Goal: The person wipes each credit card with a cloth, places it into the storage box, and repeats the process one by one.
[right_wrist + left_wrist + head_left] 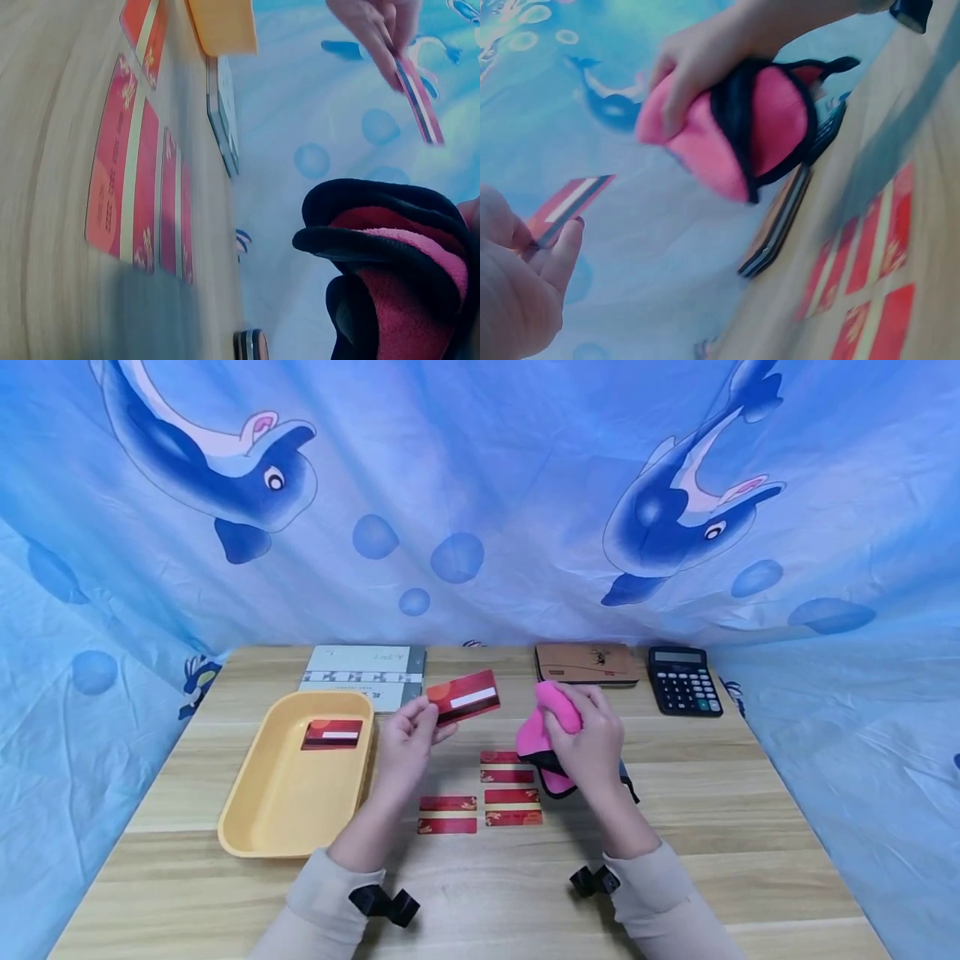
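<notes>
A red card [463,697] with a white strip and a dark stripe is pinched in my left hand [408,739], raised above the table. My right hand [592,735] grips a bunched pink cloth [534,735] with black edging; in the right wrist view the folded cloth [405,307] shows black-trimmed layers. Between and below the hands, several red cards with a pale gold band lie on the table: one card [447,815] at left, another [513,807] at right, and one [506,767] above it. A further red card [331,735] lies inside the yellow tray [238,810].
Behind the tray lies a pale blue-grey book [360,660]. At the back stand a brown wallet-like case [588,664] and a black calculator [682,681] to its right. A blue dolphin-print curtain [480,485] hangs behind and beside the wooden table [712,827].
</notes>
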A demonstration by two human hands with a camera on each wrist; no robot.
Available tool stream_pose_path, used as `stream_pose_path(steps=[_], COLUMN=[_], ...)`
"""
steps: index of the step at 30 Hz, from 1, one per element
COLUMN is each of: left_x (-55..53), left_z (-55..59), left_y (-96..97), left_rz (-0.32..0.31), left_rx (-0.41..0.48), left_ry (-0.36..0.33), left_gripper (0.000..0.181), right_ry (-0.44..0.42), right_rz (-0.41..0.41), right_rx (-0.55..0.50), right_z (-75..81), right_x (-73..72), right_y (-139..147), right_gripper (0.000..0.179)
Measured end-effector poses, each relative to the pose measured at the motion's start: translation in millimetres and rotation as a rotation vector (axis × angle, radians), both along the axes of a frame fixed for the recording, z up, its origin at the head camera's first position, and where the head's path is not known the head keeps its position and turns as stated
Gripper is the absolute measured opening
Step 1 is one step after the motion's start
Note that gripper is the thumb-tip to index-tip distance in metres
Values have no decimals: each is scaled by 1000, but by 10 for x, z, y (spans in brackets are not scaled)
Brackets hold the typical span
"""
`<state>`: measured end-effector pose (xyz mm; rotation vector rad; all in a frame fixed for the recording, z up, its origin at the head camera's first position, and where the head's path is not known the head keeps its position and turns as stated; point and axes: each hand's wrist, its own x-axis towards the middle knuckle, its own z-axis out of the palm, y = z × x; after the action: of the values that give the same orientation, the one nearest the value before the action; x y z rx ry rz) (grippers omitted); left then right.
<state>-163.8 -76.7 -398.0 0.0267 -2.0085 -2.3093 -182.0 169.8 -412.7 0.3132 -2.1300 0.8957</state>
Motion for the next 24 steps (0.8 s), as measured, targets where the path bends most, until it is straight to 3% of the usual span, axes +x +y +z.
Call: stream_pose_path(steps=[8,14,19,24], left_x=[-80,-137,-168,-188], left_z=[128,177,131,52], left_y=[-409,-691,-948,-1185], left_rz=[97,241,352,419], left_rx=[-32,-28,38,84], left_ry=[-1,6,-6,-32], left_gripper=[32,33,30,31], right_ry=[16,1,1,-2], right_rz=[-8,-9,-13,-22], right_rx=[-57,-82,-101,-101], right_z=[-9,-15,-47,-84], right_x=[-16,-10,-7,-7], right_y=[135,198,230,259], right_gripper=[35,35,36,36])
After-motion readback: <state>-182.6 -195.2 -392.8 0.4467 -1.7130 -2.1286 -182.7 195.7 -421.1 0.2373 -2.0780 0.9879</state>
